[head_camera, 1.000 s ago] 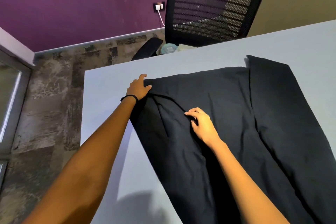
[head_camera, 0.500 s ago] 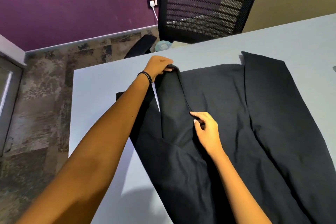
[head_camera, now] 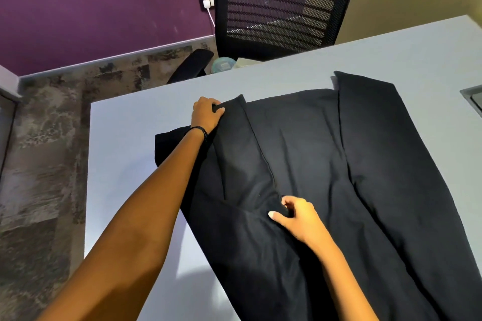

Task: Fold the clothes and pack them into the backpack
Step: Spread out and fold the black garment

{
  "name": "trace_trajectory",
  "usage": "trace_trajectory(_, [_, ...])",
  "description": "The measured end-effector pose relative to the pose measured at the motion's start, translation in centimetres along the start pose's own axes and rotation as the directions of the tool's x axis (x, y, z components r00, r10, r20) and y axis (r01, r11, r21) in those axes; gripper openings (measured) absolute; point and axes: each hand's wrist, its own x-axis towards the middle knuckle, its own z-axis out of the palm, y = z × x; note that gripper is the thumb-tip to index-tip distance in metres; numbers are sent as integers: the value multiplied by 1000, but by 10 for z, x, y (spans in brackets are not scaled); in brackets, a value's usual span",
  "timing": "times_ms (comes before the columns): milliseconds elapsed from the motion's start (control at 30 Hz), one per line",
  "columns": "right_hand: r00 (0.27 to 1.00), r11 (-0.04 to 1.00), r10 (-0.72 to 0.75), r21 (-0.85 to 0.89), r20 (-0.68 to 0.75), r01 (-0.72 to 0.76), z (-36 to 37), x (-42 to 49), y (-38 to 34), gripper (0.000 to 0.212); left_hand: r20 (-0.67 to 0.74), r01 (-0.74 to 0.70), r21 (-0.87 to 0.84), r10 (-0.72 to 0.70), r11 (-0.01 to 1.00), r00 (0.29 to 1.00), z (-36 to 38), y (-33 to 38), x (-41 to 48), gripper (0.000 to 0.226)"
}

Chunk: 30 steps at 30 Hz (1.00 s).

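We were mid-fold. The black garment [head_camera: 313,164] lay spread on the counter [head_camera: 130,164], its left side turned inward. Our left hand [head_camera: 206,114] gripped the flap's far corner, and our right hand [head_camera: 297,214] pinched the cloth at the crease. Next, we judged, the flap needed laying flat and smoothing. No backpack was in view, so we could not tell its contents.

Light: moderate, soft indoor light, no glare | Shadows: a soft-edged dark shadow lies on the pale counter [head_camera: 200,286] near the bottom edge | Exposure: black cloth [head_camera: 300,151] shows only faint creases; right hand [head_camera: 300,216] is lit paler than left hand [head_camera: 206,116] | Quality: slightly soft; wide-angle view bends the counter edges and tilts the chair [head_camera: 273,2].
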Motion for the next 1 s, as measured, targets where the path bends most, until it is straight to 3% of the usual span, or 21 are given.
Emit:
trace_trajectory(67, [999, 998, 27, -54, -35, -29, 0, -5, 6, 37, -28, -17, -41, 16, 999, 999, 1, 1, 2, 24])
trace_trajectory(167, [996, 998, 63, 1, -63, -63, -2, -15, 11, 45, -124, -90, -88, 78, 992, 989, -1, 5, 2, 18])
trace_trajectory(333, [978, 979, 183, 111, -103, -171, -9, -30, 18, 48, -256, -241, 60, 249, 969, 934, 4, 20, -1, 19])
trace_trajectory(500, [953, 961, 267, 112, -147, -252, -22, -36, 30, 47, -286, -336, 44, 334, 941, 898, 13, 30, -5, 21])
trace_trajectory(567, [955, 962, 271, 69, -118, -264, -27, -37, 32, 49, -222, -320, 95, 334, 943, 916, 14, 27, -4, 21])
trace_trajectory(633, [960, 962, 271, -20, -76, -273, -28, -39, 30, 38, -65, -314, 148, 326, 938, 943, 18, 19, -5, 24])
trace_trajectory(700, [958, 957, 279, -61, -64, -283, -27, -41, 27, 41, 30, -305, 67, 304, 950, 952, 21, 12, -9, 34])
trace_trajectory(767, [963, 964, 255, -53, -89, -260, -27, -42, 29, 45, -1, -278, -17, 278, 960, 961, 23, 9, -15, 47])
trace_trajectory(1000, [965, 974, 221, 89, -144, -209, -33, -45, 35, 26, 32, -349, 160, 348, 924, 937, 24, 13, -61, 59])
